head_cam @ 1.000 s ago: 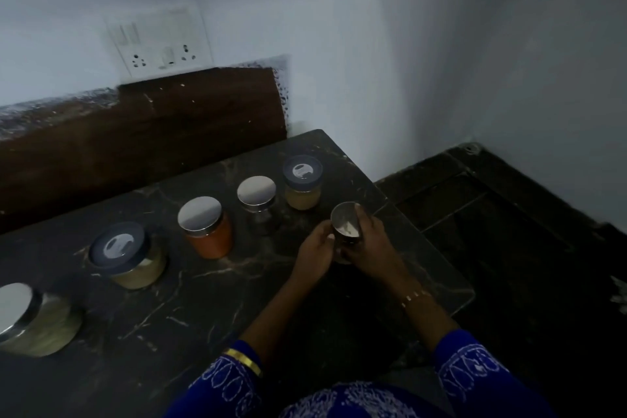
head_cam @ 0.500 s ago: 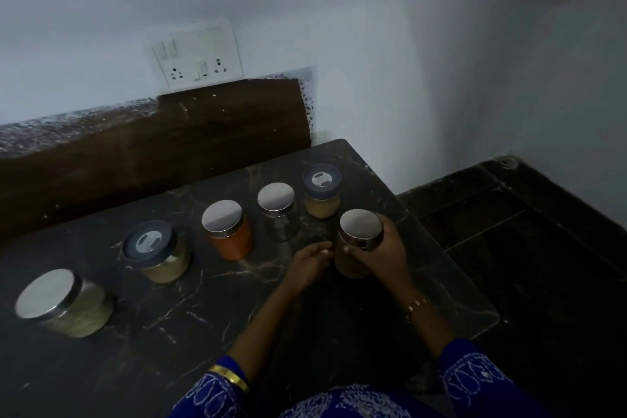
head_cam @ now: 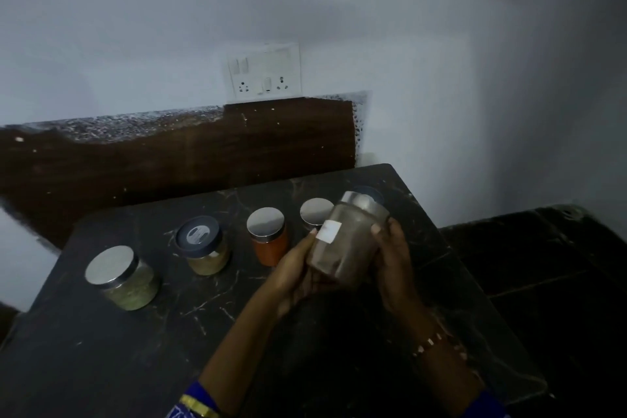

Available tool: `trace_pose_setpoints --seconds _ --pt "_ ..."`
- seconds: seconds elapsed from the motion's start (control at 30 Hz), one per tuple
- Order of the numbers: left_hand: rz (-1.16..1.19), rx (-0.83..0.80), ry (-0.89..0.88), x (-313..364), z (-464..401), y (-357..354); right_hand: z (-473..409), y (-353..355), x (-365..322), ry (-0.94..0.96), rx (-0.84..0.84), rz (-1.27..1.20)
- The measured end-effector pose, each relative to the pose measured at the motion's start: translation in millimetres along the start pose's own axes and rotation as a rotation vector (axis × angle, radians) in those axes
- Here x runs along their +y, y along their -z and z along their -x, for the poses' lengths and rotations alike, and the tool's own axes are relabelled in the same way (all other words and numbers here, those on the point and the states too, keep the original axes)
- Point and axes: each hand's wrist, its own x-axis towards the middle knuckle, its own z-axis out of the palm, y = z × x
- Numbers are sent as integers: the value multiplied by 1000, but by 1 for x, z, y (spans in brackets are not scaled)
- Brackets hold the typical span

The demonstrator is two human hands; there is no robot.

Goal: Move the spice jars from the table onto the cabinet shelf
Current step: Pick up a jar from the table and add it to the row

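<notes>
Both hands — left hand, right hand — clasped one lifted brown jar; five jars stayed on the table behind it — no cabinet shelf visible.

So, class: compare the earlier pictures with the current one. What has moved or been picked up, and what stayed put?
The brown jar has been lifted off the table and tilted. The left hand, which had let go half a second ago, holds it again alongside the right hand. The other jars, such as the orange jar, stay in their row.
</notes>
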Motion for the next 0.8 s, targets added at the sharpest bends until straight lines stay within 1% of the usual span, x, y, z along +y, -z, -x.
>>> trace_pose_setpoints --seconds 0.03,0.1,0.13,0.2,0.27,0.33,0.47,0.67,0.8 --pt "30 -18 -17 1 2 3 -3 -1 0 6 27 -19" --pt "15 -64 -60 2 -3 5 -8 -1 0 21 74 -37" --pt "-14 -63 -97 6 0 7 -9 -3 -1 10 93 -18" --pt "-92 -10 -170 7 4 10 -10 -8 -1 -27 100 25" --pt "-126 31 -232 8 7 11 -7 -14 -3 -48 54 -4" --pt "-132 73 -292 9 10 12 -6 -19 -4 -59 -29 -86" --pt "-137 110 -385 8 13 17 -4 -24 -5 -86 -142 -172" --pt "-111 142 -429 14 16 19 -6 -33 -16 -59 -242 -114" --pt "-149 179 -524 45 20 21 -18 -52 -41 29 -313 -80"
